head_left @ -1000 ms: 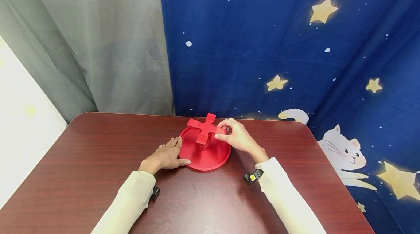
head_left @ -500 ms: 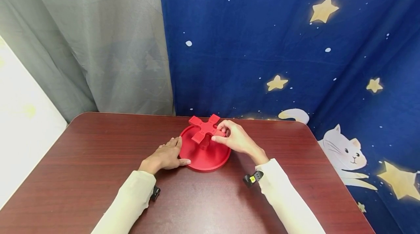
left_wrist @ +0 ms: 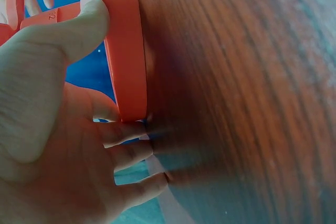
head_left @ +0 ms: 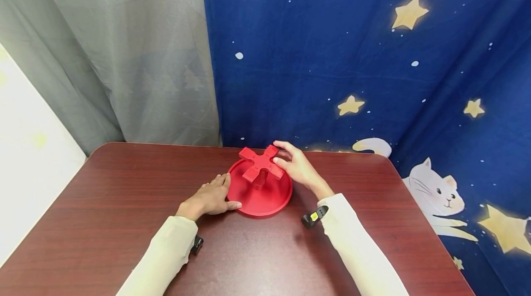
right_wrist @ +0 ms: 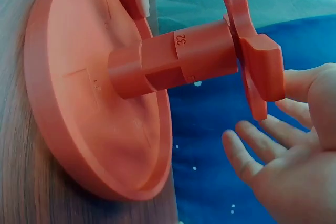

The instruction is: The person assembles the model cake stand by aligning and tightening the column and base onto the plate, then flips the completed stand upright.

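Observation:
A red round dish-like base [head_left: 259, 208] with a raised rim lies on the table. From its middle rises a red post [right_wrist: 163, 61] with engraved marks, "32" among them. On top of the post sits a four-armed red cross piece [head_left: 262, 162]. My left hand [head_left: 209, 197] rests at the base's left side, thumb over the rim and fingers stretched along the outer edge to the table. My right hand [head_left: 300, 169] is at the right of the cross, its fingers loosely spread. In the right wrist view, the right thumb [right_wrist: 302, 83] meets one arm's end.
The brown wooden table [head_left: 124, 222] has its far edge just behind the base. A grey curtain [head_left: 166, 56] and a blue starry curtain [head_left: 290, 56] hang beyond it. Both wrists carry small black cameras [head_left: 311, 218].
The cross has turned on its post, most of it in the first half second. My right hand has released the right arm and shifted towards the back, fingers opening. The left hand stays put.

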The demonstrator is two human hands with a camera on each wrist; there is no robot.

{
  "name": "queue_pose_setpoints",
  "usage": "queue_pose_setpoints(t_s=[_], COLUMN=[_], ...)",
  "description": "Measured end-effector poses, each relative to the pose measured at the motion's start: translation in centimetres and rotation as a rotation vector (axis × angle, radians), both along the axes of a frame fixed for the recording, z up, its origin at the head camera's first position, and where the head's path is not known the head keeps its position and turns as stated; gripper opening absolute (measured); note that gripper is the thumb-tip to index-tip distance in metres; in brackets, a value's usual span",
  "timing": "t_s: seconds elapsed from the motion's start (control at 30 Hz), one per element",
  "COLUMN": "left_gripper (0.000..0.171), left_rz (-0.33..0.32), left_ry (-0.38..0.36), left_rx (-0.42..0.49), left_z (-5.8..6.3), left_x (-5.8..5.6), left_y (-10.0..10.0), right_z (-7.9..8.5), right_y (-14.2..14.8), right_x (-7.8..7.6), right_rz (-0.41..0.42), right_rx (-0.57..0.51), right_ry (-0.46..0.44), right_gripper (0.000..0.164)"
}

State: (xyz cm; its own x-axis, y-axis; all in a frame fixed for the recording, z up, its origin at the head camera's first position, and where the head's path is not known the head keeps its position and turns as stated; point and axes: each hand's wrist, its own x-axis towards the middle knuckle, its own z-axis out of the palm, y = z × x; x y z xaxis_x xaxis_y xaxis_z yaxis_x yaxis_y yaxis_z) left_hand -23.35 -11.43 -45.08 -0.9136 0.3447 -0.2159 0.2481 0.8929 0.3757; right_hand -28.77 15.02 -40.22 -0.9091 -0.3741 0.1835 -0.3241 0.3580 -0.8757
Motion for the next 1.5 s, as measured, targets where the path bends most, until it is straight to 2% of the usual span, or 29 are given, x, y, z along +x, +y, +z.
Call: queue_pose_setpoints(t_s=[0.07,0.17,0.47,0.83,1.1,1.33,1.5], left_gripper=[0.099,0.099,0.099,0.099,0.099,0.100,0.099], left_rz=[0.000,0.000,-0.005,-0.013,-0.013,-0.007,-0.010], left_ry=[-0.004,-0.008,-0.009,-0.007,-0.006,-0.011,-0.002], left_rx=[-0.001,0.000,0.000,-0.003,-0.007,-0.005,-0.003], left_z=[0.0,0.0,0.2,0.1,0.2,0.0,0.1], left_x=[0.0,0.0,-0.1,-0.3,-0.3,-0.2,-0.1], left_y=[0.1,0.2,0.2,0.1,0.0,0.0,0.0], right_z=[0.0,0.1,-0.1,0.1,0.0,-0.1,-0.2], right_y=[-0.2,-0.3,0.0,0.7,1.2,1.1,0.8], right_x=[-0.2,-0.3,-0.2,0.5,1.1,1.7,2.1], right_rz=[0.014,0.002,-0.099,-0.135,-0.103,-0.042,-0.040], right_rx=[-0.038,-0.047,0.017,0.158,0.237,0.203,0.223], right_ry=[-0.050,-0.076,-0.036,0.023,0.068,0.057,0.046], right_gripper=[0.050,0.047,0.041,0.041,0.032,0.029,0.030])
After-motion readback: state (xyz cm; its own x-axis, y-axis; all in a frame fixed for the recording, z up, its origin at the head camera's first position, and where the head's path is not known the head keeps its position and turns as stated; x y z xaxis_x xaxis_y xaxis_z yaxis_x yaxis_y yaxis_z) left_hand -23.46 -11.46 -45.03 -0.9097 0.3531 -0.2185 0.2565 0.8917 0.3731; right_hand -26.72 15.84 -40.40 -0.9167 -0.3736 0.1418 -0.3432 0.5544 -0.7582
